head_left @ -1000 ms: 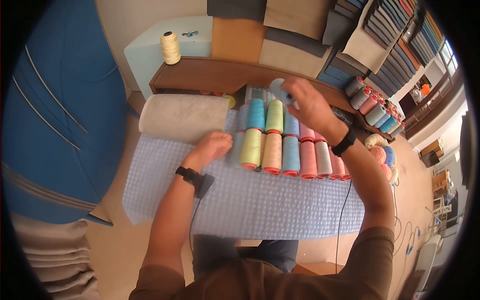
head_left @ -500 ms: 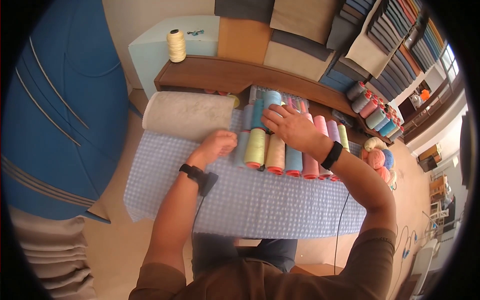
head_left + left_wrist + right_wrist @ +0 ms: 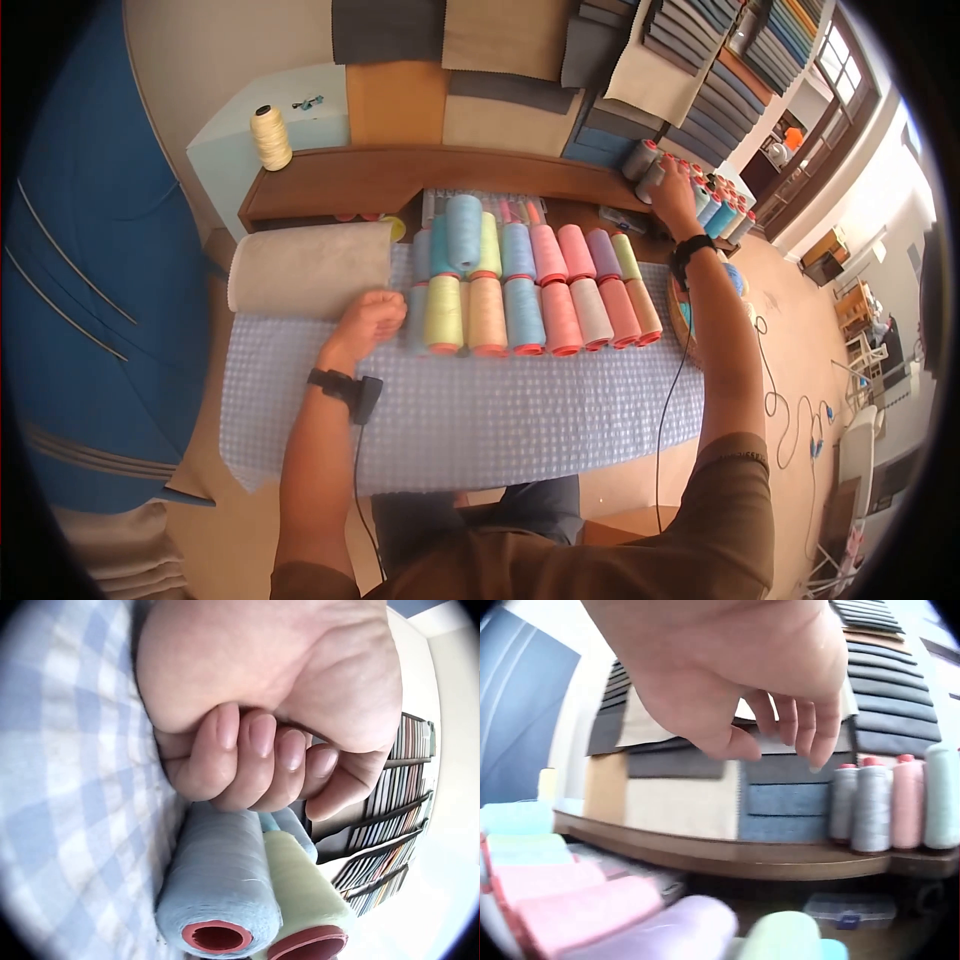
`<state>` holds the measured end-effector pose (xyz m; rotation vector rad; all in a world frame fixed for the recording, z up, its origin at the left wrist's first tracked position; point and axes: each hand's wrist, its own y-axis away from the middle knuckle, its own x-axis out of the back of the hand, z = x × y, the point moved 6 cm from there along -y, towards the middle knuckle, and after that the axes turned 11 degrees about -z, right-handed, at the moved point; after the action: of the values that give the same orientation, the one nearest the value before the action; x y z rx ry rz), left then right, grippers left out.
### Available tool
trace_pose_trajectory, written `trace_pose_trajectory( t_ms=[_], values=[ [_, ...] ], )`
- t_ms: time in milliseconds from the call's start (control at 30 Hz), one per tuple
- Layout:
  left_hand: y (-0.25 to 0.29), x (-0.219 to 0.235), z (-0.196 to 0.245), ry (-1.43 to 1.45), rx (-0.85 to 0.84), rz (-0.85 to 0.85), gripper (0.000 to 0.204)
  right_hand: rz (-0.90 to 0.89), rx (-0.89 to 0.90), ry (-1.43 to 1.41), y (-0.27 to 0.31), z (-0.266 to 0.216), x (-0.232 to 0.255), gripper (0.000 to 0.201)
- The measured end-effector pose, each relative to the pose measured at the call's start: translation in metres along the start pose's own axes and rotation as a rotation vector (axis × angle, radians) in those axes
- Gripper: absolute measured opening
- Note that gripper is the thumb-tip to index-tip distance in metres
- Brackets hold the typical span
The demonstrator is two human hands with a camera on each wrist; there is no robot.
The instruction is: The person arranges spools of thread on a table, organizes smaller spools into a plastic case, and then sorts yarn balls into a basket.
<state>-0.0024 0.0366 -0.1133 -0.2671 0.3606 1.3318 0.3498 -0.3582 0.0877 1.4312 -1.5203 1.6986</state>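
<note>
Two rows of pastel thread cones lie on their sides on the checked cloth (image 3: 470,430). A light blue thread cone (image 3: 464,230) rests on top of them at the left. My left hand (image 3: 374,318) is a fist resting on the cloth, its fingers curled to the palm with nothing held. Beside it in the left wrist view are a grey-blue cone (image 3: 221,877) and a pale yellow-green cone (image 3: 304,889). Over at the shelf's right end, my right hand (image 3: 676,198) hovers with relaxed fingers, empty in the right wrist view, near upright grey cones (image 3: 871,810).
A brown wooden shelf (image 3: 350,178) runs behind the cones, with a cream cone (image 3: 270,140) near its left end. A roll of beige fabric (image 3: 312,268) lies left of the rows. Fabric swatches (image 3: 505,40) hang at the back. Cables (image 3: 658,450) trail from both wrists.
My right hand set the light blue cone on top of the rows, let go, and moved right to the shelf's standing cones. The left fist stays on the cloth. The head view has turned right.
</note>
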Motion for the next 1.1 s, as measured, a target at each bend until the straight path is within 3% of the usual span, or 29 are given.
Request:
trace_pose_trajectory(
  t_ms=[167, 300, 333, 500, 600, 667, 733, 800, 900, 1000, 1100],
  values=[
    [0.001, 0.000, 0.000, -0.002, 0.014, -0.012, 0.034, -0.045, -0.033, 0.023, -0.040, 0.067, -0.030, 0.072],
    [0.002, -0.003, 0.001, 0.002, 0.011, -0.022, 0.034, -0.090, -0.039, 0.044, -0.052, 0.074, -0.044, 0.070],
    [0.002, -0.002, 0.001, 0.000, 0.012, -0.022, 0.033, -0.023, -0.016, 0.011, -0.050, 0.073, -0.043, 0.056],
    [0.002, -0.003, 0.000, -0.011, 0.003, -0.021, 0.033, 0.031, 0.009, -0.050, -0.032, 0.062, -0.040, 0.033],
    [0.001, -0.001, -0.001, -0.013, 0.006, -0.016, 0.034, 0.027, 0.008, -0.149, -0.013, 0.023, -0.022, 0.034],
    [0.001, -0.001, -0.001, -0.012, 0.001, -0.011, 0.035, 0.051, 0.067, -0.301, 0.012, -0.027, 0.007, 0.030],
    [0.000, 0.001, -0.003, -0.017, -0.004, -0.023, 0.034, -0.186, 0.142, -0.909, 0.040, -0.074, 0.015, 0.026],
    [0.000, 0.002, -0.004, -0.018, -0.003, -0.030, 0.034, -0.415, 0.165, -1.310, 0.079, -0.125, 0.028, 0.026],
    [0.000, 0.004, -0.004, -0.007, 0.001, -0.024, 0.034, -0.561, 0.394, -1.322, 0.126, -0.184, 0.038, 0.037],
    [0.001, 0.002, -0.003, -0.001, -0.003, -0.017, 0.034, -0.501, 0.462, -1.027, 0.172, -0.232, 0.056, 0.045],
    [0.002, -0.002, 0.002, -0.004, -0.007, -0.015, 0.034, -0.291, 0.929, -0.575, 0.209, -0.272, 0.075, 0.041]
  ],
)
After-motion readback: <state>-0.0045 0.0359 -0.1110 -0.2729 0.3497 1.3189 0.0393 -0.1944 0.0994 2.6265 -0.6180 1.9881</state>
